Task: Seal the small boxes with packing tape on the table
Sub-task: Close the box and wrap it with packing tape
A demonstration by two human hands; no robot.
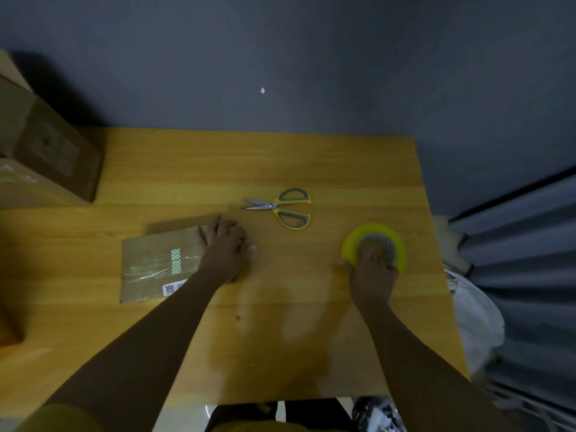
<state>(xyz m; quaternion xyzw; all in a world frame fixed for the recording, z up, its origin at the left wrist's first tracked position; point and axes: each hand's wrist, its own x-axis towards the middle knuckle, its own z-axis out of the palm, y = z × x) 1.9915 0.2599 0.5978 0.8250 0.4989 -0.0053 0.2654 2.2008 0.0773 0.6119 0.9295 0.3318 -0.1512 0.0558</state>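
Your right hand [372,269] is gripping the tape [374,246], fingers curled in its core — box [156,263] is lying at 9 o'clock, long axis left-right, your left hand [226,244] pressing flat on its near end.

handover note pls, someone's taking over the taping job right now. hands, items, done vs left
Left hand: fingers pressing flat on the right end of the flat brown cardboard box.
Right hand: gripping the yellow roll of packing tape on the wooden table.
Grey-and-yellow scissors: untouched, behind and between the hands.
Done: clear tape already on the box top.
Left: whether it needs more is unclear. Bigger brown boxes sit far left.
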